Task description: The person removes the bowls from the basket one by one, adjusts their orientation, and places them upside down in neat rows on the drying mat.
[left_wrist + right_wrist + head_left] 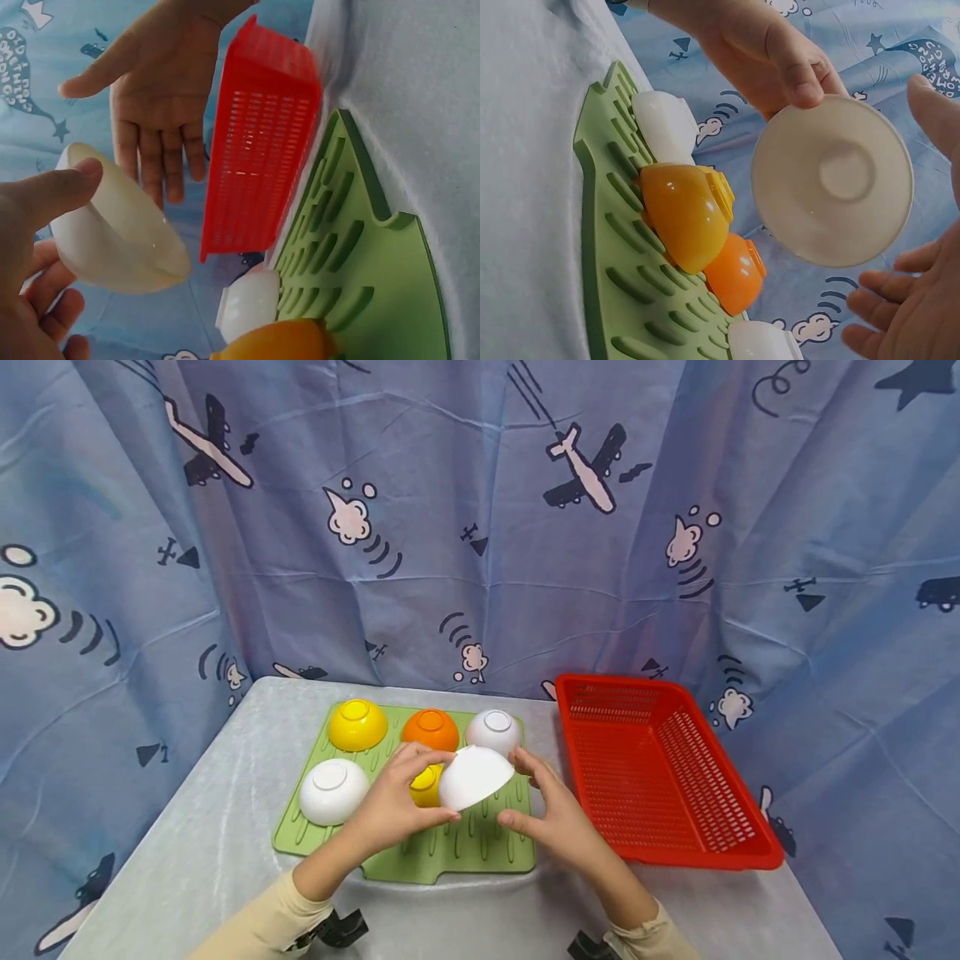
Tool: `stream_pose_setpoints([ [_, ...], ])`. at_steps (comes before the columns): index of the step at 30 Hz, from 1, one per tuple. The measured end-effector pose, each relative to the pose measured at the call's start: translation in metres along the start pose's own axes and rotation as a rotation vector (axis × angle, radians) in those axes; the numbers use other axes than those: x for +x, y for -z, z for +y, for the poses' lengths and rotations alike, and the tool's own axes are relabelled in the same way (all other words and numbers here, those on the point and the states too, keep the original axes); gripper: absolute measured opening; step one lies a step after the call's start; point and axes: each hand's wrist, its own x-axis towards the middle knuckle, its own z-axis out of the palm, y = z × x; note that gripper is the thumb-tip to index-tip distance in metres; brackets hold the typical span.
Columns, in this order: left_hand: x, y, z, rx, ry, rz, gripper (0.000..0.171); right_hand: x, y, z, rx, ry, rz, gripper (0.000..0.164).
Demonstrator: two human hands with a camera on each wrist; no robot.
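Note:
My left hand (395, 793) grips a white bowl (476, 777) by its rim, thumb on one side and fingers on the other. The bowl is tilted in the air above a green drying mat (480, 847), its hollow side turned toward my right hand (553, 818). In the right wrist view the inside of the white bowl (817, 195) shows plainly. My right hand is spread beside the bowl, fingers apart from it and holding nothing. Just behind the held bowl, a yellow bowl (425, 787) sits upside down on the mat, partly hidden.
Upside down on the mat are another yellow bowl (357, 725), an orange bowl (431, 729), a white bowl (493, 732) at the back right and a white bowl (333, 792) at the left. A red basket (750, 827) stands right of the mat, before a blue curtain (480, 527).

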Motion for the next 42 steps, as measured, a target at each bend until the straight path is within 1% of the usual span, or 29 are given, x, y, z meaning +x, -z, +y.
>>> stream_pose_setpoints([
  [4,0.002,0.003,0.001,0.086,-0.090,-0.006,0.073,0.002,-0.001,0.003,0.052,-0.061,-0.052,0.093],
  [7,0.004,0.008,0.001,0.128,-0.145,-0.001,0.074,0.002,-0.003,0.005,0.086,-0.075,-0.080,0.094],
  [12,0.005,0.014,0.002,0.123,-0.216,-0.004,0.074,0.003,-0.006,0.007,0.157,-0.083,-0.097,0.091],
  [18,0.005,0.012,0.000,0.122,-0.302,-0.014,0.074,0.004,-0.008,0.008,0.224,-0.108,-0.111,0.090],
  [21,0.003,0.010,-0.001,0.120,-0.329,-0.021,0.075,0.002,-0.010,0.008,0.255,-0.135,-0.106,0.087],
  [25,0.002,0.008,-0.001,0.126,-0.343,-0.036,0.074,0.001,-0.014,0.009,0.280,-0.163,-0.093,0.084],
  [30,0.000,0.006,-0.001,0.133,-0.368,-0.050,0.074,0.000,-0.017,0.011,0.278,-0.161,-0.071,0.083],
  [32,0.001,0.006,0.000,0.120,-0.354,-0.057,0.076,0.000,-0.017,0.010,0.295,-0.167,-0.060,0.082],
  [33,0.001,0.006,0.001,0.107,-0.332,-0.059,0.077,0.000,-0.017,0.010,0.310,-0.171,-0.054,0.081],
  [36,0.001,0.005,0.002,0.043,-0.203,-0.068,0.087,0.001,-0.017,0.011,0.356,-0.162,-0.025,0.081],
  [40,0.001,0.006,0.000,-0.058,0.005,-0.071,0.099,0.001,-0.018,0.011,0.380,-0.125,0.013,0.082],
  [42,0.002,0.007,-0.002,-0.094,0.072,-0.083,0.100,0.001,-0.018,0.010,0.378,-0.103,0.026,0.084],
])
